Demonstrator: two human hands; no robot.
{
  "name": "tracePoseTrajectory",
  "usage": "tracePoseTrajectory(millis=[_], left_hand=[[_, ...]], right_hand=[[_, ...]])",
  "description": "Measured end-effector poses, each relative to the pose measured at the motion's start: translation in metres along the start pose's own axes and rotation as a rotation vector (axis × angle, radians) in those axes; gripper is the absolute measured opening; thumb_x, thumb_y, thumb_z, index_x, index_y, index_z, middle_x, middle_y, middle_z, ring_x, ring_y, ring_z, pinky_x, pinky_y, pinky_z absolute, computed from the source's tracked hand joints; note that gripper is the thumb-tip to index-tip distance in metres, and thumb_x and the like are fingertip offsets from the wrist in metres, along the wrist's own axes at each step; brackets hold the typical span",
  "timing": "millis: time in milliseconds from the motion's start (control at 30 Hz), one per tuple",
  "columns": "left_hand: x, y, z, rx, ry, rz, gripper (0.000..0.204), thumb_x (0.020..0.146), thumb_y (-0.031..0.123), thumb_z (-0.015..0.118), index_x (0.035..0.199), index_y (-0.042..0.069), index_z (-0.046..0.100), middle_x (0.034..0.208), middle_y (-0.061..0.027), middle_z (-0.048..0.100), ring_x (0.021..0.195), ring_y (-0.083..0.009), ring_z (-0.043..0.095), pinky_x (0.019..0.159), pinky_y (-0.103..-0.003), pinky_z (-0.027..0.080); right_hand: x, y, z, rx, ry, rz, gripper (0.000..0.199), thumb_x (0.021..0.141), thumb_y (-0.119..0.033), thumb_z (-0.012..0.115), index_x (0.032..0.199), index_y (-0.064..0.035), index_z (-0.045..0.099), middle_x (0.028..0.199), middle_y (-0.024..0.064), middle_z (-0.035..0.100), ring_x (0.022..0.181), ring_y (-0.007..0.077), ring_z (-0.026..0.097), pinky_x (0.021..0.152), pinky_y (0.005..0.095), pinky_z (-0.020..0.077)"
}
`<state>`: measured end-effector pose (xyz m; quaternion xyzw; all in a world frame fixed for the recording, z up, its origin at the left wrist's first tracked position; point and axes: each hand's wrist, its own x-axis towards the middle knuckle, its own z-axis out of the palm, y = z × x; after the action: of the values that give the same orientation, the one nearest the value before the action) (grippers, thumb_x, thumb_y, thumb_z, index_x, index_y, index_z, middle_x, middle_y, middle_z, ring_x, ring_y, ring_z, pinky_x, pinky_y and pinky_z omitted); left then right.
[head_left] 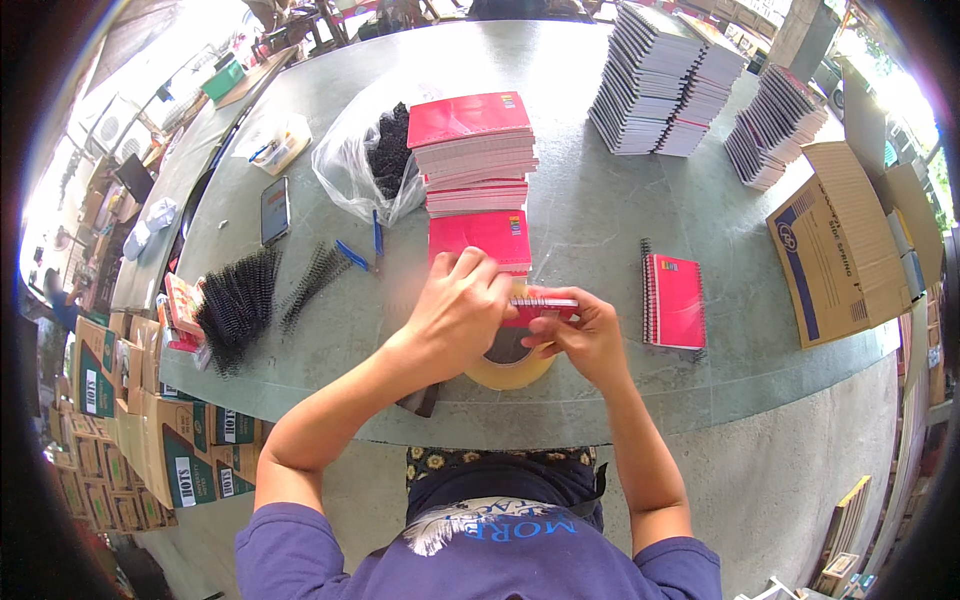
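A small red spiral notebook (548, 304) is held up in front of me, its bound edge toward me. My right hand (585, 338) grips its right end between thumb and fingers. At its left end, the bent fingers of my left hand (460, 305) close over the binding; the fingertips are partly hidden. Just below lies a roll of yellowish tape (512, 374), partly covered by the notebook and my right hand. Beyond my hands rise stacked red-covered pads (470, 125), with another red-covered pile (480, 235) nearer me. A bound red notebook (680, 300) lies to the right.
Black coils (240, 305), loose coils (312, 285), blue-handled pliers (365, 250), a phone (275, 211) and a clear bag of black coils (392, 155) lie leftward on the table (590, 235). Notebook stacks (655, 85) and an open cardboard box (835, 245) stand at right.
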<state>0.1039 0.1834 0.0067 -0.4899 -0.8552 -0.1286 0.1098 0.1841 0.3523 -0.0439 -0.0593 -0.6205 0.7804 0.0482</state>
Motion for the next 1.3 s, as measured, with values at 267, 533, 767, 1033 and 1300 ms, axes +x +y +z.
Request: tracePoseTrajectory(millis=[267, 533, 767, 1033, 1300], left_hand=[[-0.004, -0.005, 0.001, -0.048, 0.077, 0.011, 0.029, 0.068, 0.022, 0.072, 0.09, 0.005, 0.059, 0.092, -0.0101, 0.055, 0.099, -0.0289, 0.051, 0.085, -0.041, 0.039], [0.002, 0.0, 0.004, -0.049, 0.163, 0.024, 0.026, 0.069, 0.021, 0.072, 0.087, 0.006, 0.059, 0.089, -0.0091, 0.055, 0.095, -0.0281, 0.052, 0.085, -0.04, 0.039], [0.009, 0.006, 0.002, -0.114, 0.175, 0.009, 0.029, 0.072, 0.024, 0.07, 0.09, 0.005, 0.06, 0.086, -0.0089, 0.056, 0.092, -0.0279, 0.053, 0.082, -0.041, 0.039], [0.015, 0.011, 0.001, -0.198, 0.172, -0.044, 0.024, 0.07, 0.019, 0.071, 0.087, 0.005, 0.061, 0.081, -0.0092, 0.055, 0.089, -0.029, 0.055, 0.083, -0.04, 0.041], [0.021, 0.013, -0.002, -0.211, 0.081, -0.059, 0.022, 0.08, 0.023, 0.066, 0.092, 0.006, 0.063, 0.092, -0.0102, 0.062, 0.094, -0.0282, 0.057, 0.081, -0.04, 0.042]], right_hand=[[0.0, 0.001, -0.002, 0.116, -0.056, 0.106, 0.014, 0.087, -0.003, 0.06, 0.1, 0.0027, 0.061, 0.093, 0.0126, 0.067, 0.066, 0.0179, 0.068, 0.05, 0.0235, 0.055], [-0.004, -0.001, 0.003, 0.213, -0.001, -0.045, 0.02, 0.089, -0.004, 0.058, 0.108, 0.0006, 0.059, 0.084, 0.0128, 0.067, 0.062, 0.0202, 0.068, 0.049, 0.0253, 0.0558], [-0.002, 0.012, -0.004, 0.202, -0.052, -0.047, 0.02, 0.091, -0.006, 0.056, 0.11, 0.0001, 0.06, 0.09, 0.0126, 0.067, 0.063, 0.0193, 0.068, 0.05, 0.0261, 0.0557], [-0.003, 0.015, -0.005, 0.215, 0.008, -0.077, 0.023, 0.092, -0.009, 0.054, 0.113, 0.0008, 0.058, 0.089, 0.0136, 0.068, 0.062, 0.0208, 0.068, 0.049, 0.0271, 0.0565], [-0.011, 0.011, -0.006, 0.176, 0.084, -0.153, 0.021, 0.092, -0.007, 0.054, 0.112, -0.0006, 0.057, 0.096, 0.011, 0.066, 0.068, 0.0198, 0.068, 0.052, 0.025, 0.056]])
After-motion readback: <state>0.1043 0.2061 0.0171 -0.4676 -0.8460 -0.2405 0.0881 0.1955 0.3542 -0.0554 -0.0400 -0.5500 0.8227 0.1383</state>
